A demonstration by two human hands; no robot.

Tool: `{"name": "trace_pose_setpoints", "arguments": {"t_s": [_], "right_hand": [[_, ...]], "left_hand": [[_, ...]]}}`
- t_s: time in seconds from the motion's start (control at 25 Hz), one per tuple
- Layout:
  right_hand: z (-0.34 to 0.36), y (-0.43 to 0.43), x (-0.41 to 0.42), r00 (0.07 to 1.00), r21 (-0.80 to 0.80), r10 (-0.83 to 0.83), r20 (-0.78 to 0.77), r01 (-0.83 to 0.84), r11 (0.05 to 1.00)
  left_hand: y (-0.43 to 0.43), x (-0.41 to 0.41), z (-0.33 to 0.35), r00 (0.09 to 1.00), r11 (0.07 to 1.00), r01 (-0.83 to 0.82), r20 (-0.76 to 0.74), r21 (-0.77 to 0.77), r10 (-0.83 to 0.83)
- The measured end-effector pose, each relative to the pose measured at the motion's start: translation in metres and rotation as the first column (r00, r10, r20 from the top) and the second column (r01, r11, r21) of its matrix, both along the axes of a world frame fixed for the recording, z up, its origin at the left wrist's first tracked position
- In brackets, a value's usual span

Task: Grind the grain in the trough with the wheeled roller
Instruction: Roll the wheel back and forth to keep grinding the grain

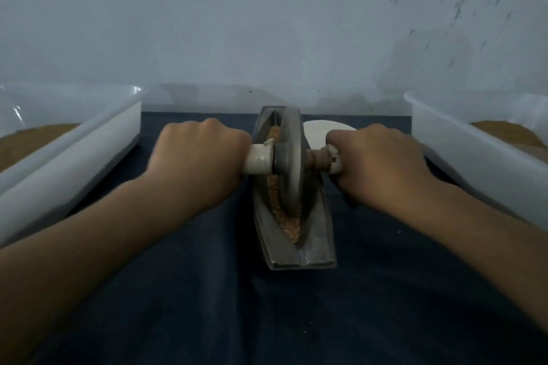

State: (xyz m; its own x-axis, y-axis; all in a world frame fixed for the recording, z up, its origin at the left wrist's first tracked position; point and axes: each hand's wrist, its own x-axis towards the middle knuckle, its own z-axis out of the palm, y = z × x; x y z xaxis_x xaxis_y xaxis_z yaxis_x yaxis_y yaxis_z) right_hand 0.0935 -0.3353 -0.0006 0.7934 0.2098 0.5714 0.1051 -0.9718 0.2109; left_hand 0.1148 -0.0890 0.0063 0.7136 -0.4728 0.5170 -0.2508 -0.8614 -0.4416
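Grain [274,201] lies in trough [314,246] groove, along wheel's left face. Wheeled roller [292,157] stands mid-trough. My left hand [198,160] and right hand [376,163] each fist round axle handles [259,158] either side of trough. I judge: hold axle level, press evenly, roll full trough length, no tipping.

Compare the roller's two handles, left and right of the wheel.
The left handle shows a white sleeve running right up to the wheel; the right handle shows bare brown axle beside the wheel, with white only at the hand. The left handle looks thicker there than the right handle's thin axle. Both are gripped in fists, left hand and right hand, knuckles up.
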Motion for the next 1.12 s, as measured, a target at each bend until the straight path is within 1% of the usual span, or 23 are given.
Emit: {"name": "trace_pose_setpoints", "arguments": {"t_s": [0.08, 0.12, 0.2, 0.24, 0.28, 0.32, 0.4, 0.48, 0.56, 0.64, 0.72, 0.76, 0.84, 0.88, 1.0, 1.12], "right_hand": [[0.001, -0.006, -0.020, 0.998, -0.029, 0.056, 0.026, -0.055, 0.998], [0.000, -0.007, -0.022, 0.999, -0.034, 0.050, 0.003, -0.050, 0.998], [0.000, -0.004, -0.009, 0.999, -0.032, -0.023, -0.042, 0.022, 0.999], [0.001, 0.000, 0.005, 0.998, -0.023, -0.054, -0.031, 0.053, 0.998], [0.002, 0.005, 0.022, 0.997, 0.005, -0.069, -0.020, 0.070, 0.998], [0.003, 0.010, 0.039, 0.996, 0.044, -0.076, -0.042, 0.078, 0.996], [0.008, 0.018, 0.061, 0.988, 0.105, -0.089, -0.126, 0.103, 0.989], [0.007, 0.016, 0.060, 0.982, 0.126, -0.093, -0.165, 0.114, 0.985], [0.000, 0.005, 0.039, 0.987, 0.108, -0.072, -0.143, 0.088, 0.990], [-0.006, -0.003, 0.007, 0.998, 0.042, -0.009, -0.059, 0.012, 0.999], [-0.005, -0.008, -0.015, 0.997, 0.012, 0.068, 0.042, -0.068, 0.998], [-0.002, -0.009, -0.018, 0.996, 0.007, 0.078, 0.044, -0.079, 0.997], [0.000, -0.004, -0.007, 0.999, -0.014, 0.006, -0.047, -0.007, 1.000], [0.001, 0.001, 0.006, 0.994, 0.012, -0.038, -0.099, 0.039, 0.999], [0.010, 0.015, 0.048, 0.986, 0.056, -0.087, -0.141, 0.096, 0.994], [0.013, 0.018, 0.051, 0.988, 0.032, -0.081, -0.132, 0.086, 0.996]], "left_hand": [[0.010, -0.012, 0.004, 0.994, 0.997, 0.075, 0.083, -0.013, -0.074], [0.012, -0.011, 0.005, 0.994, 0.997, 0.070, 0.085, -0.023, -0.068], [0.007, 0.001, 0.000, 1.000, 1.000, -0.009, 0.024, -0.007, 0.009], [0.000, 0.012, -0.003, 1.000, 1.000, -0.023, 0.009, -0.012, 0.023], [-0.008, 0.027, -0.006, 0.999, 0.998, -0.052, -0.001, -0.045, 0.052], [-0.014, 0.040, -0.004, 0.997, 0.994, -0.077, -0.010, -0.078, 0.076], [-0.024, 0.055, 0.005, 0.995, 0.990, -0.097, -0.041, -0.099, 0.094], [-0.025, 0.055, 0.010, 0.995, 0.993, -0.092, -0.035, -0.075, 0.090], [-0.017, 0.039, 0.006, 0.999, 0.999, -0.042, 0.002, -0.022, 0.042], [-0.007, 0.015, 0.003, 0.999, 0.999, 0.033, 0.039, 0.039, -0.035], [0.002, 0.000, 0.004, 0.994, 0.996, 0.079, 0.066, 0.046, -0.082], [0.004, 0.000, 0.005, 0.994, 0.996, 0.081, 0.067, 0.035, -0.083], [0.001, 0.008, 0.001, 0.998, 0.999, 0.034, 0.048, 0.028, -0.035], [-0.003, 0.017, -0.003, 0.999, 1.000, 0.011, 0.036, 0.009, -0.012], [-0.015, 0.046, -0.005, 0.999, 0.994, -0.053, -0.008, -0.099, 0.052], [-0.014, 0.048, -0.005, 0.995, 0.990, -0.074, -0.069, -0.117, 0.066]]}}
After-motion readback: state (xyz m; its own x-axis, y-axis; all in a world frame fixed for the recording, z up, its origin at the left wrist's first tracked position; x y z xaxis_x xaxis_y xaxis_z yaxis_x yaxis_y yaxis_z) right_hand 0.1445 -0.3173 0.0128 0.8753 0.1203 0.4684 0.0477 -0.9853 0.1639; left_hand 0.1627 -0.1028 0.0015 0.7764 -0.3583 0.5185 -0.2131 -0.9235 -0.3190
